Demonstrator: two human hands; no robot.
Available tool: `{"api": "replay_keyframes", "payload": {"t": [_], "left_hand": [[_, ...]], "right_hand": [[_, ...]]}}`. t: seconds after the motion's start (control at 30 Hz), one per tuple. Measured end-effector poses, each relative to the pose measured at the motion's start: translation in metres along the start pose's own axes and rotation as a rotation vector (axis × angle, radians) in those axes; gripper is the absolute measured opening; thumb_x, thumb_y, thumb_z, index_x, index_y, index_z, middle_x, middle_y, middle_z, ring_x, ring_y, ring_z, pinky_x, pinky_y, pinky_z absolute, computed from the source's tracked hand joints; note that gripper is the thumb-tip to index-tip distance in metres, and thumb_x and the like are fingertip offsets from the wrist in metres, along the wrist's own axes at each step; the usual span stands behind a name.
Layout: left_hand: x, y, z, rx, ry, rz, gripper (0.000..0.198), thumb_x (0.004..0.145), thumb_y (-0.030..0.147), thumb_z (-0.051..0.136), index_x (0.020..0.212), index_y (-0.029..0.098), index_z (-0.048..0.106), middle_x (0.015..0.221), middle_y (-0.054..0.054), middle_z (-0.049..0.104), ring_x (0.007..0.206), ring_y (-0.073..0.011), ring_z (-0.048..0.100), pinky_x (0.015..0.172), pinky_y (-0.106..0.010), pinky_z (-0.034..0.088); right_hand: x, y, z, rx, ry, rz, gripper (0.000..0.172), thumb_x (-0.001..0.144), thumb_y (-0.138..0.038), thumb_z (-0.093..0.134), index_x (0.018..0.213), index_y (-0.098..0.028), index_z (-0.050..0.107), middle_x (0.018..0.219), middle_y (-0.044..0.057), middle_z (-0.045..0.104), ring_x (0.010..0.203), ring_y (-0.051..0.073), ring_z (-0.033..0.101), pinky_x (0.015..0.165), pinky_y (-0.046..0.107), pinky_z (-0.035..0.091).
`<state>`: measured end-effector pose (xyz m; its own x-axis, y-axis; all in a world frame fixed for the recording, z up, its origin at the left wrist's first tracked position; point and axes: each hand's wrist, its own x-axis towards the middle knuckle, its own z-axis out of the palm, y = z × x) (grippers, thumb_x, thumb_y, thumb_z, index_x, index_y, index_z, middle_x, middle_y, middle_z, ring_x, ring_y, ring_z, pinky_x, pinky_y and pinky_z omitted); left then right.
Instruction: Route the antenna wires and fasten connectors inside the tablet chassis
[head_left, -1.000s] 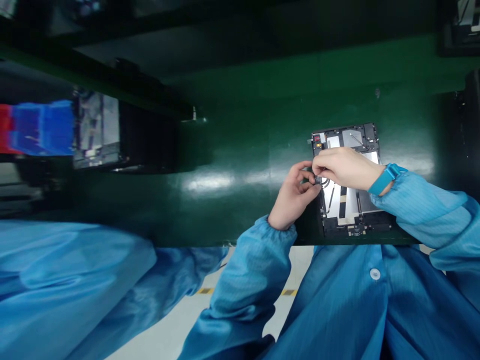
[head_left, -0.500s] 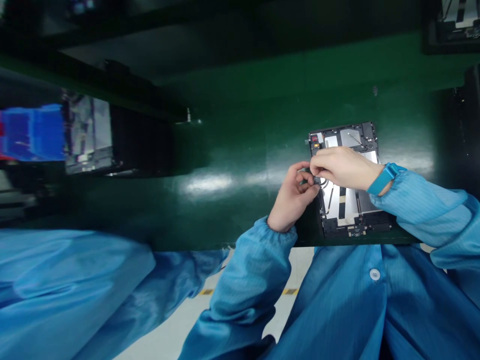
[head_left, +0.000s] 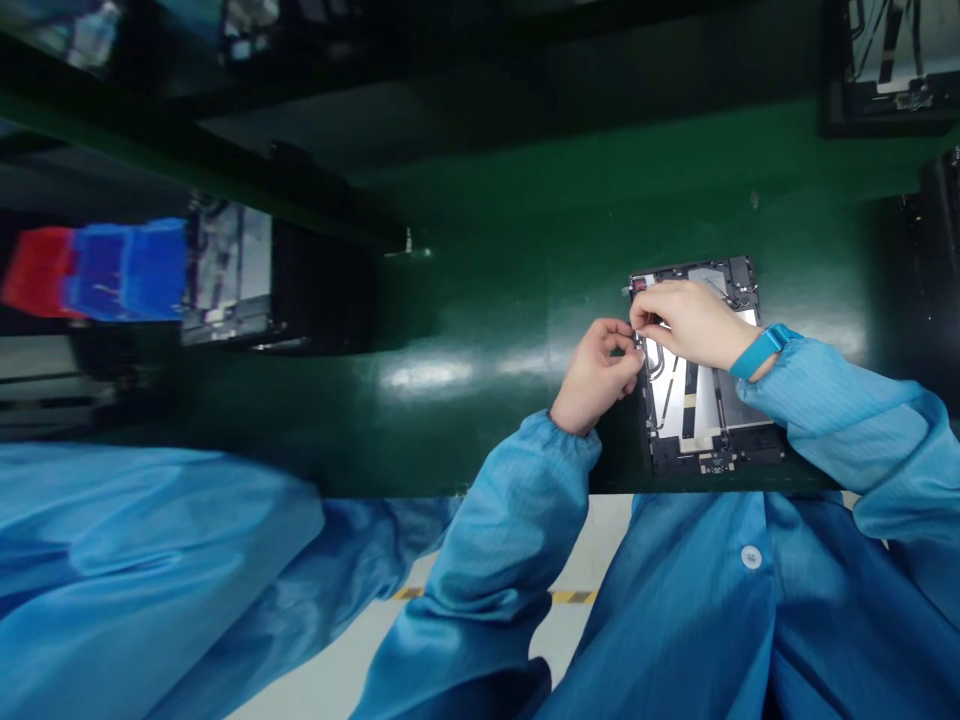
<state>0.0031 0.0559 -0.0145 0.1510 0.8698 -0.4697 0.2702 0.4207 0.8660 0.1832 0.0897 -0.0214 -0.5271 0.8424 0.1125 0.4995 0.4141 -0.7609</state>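
An opened tablet point(head_left: 701, 405) with silver panels, black strips and thin cables lies on the green work surface point(head_left: 480, 330) in front of me. My left hand point(head_left: 596, 378) is curled at the tablet's left edge, fingertips pinched together on something too small to make out. My right hand point(head_left: 694, 322), with a blue wrist strap, reaches across the tablet's upper half; its fingers are bent and pressed down at the upper left edge, close to my left fingertips. What they pinch is hidden.
A second opened device point(head_left: 225, 270) lies at the left on a dark tray, beside blue and red bins point(head_left: 97, 272). Another device point(head_left: 892, 60) sits at the top right. A co-worker's blue sleeve point(head_left: 150, 560) fills the lower left.
Both hands have moved a little up along the tablet's left edge, and my right hand now sits nearer the upper left corner. The view has shifted slightly.
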Motion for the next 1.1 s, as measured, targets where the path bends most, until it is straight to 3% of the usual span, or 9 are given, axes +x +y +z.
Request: {"api": "replay_keyframes", "payload": {"t": [0.7, 1.1], "left_hand": [[-0.001, 0.006, -0.003, 0.01, -0.034, -0.021, 0.037, 0.067, 0.018, 0.069, 0.098, 0.021, 0.048, 0.069, 0.012, 0.057, 0.037, -0.004, 0.049, 0.032, -0.016, 0.034], [0.02, 0.02, -0.005, 0.023, -0.059, -0.111, 0.04, 0.061, 0.013, 0.065, 0.093, 0.023, 0.044, 0.047, 0.016, 0.049, 0.03, -0.006, 0.04, 0.031, -0.015, 0.025]], "right_hand": [[0.001, -0.004, -0.003, 0.058, -0.022, 0.025, 0.016, 0.089, -0.007, 0.056, 0.089, -0.018, 0.067, 0.092, 0.005, 0.068, 0.087, 0.02, 0.056, 0.079, 0.031, 0.036], [0.001, 0.002, 0.003, 0.001, 0.205, 0.117, 0.018, 0.088, -0.005, 0.055, 0.094, -0.019, 0.066, 0.092, 0.004, 0.068, 0.09, 0.021, 0.056, 0.085, 0.033, 0.037]]}}
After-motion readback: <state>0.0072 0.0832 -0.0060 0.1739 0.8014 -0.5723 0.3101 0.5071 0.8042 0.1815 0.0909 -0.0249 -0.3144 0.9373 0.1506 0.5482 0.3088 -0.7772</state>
